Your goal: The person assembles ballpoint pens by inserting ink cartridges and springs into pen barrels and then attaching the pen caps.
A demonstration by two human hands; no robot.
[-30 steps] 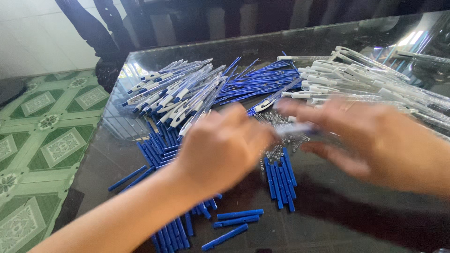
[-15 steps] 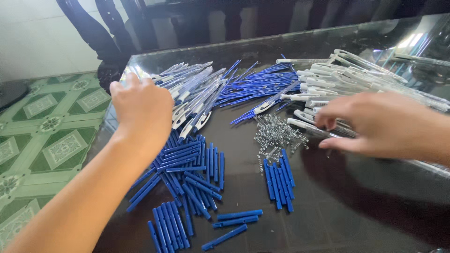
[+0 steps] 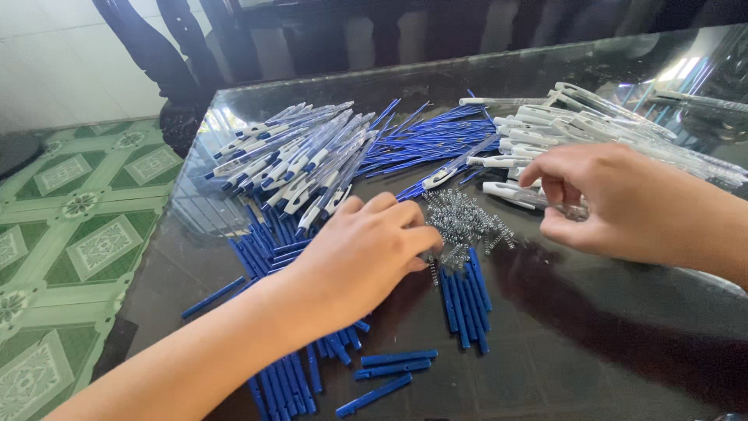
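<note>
Left hand (image 3: 362, 249), centre frame, pinches narrowly at the spring pile (image 3: 466, 222), sorted beside blue tubes (image 3: 464, 300). Right hand (image 3: 615, 203), at right, grips a clear barrel (image 3: 538, 196).

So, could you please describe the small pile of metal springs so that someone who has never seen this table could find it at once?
Start at the dark glass table, covered with pen parts. Between the two hands, the left hand and the right hand, lies the heap of springs, just above a short row of blue tubes. It is the only tangle of thin silvery coils; all around it are straight blue or white plastic pieces.
</note>
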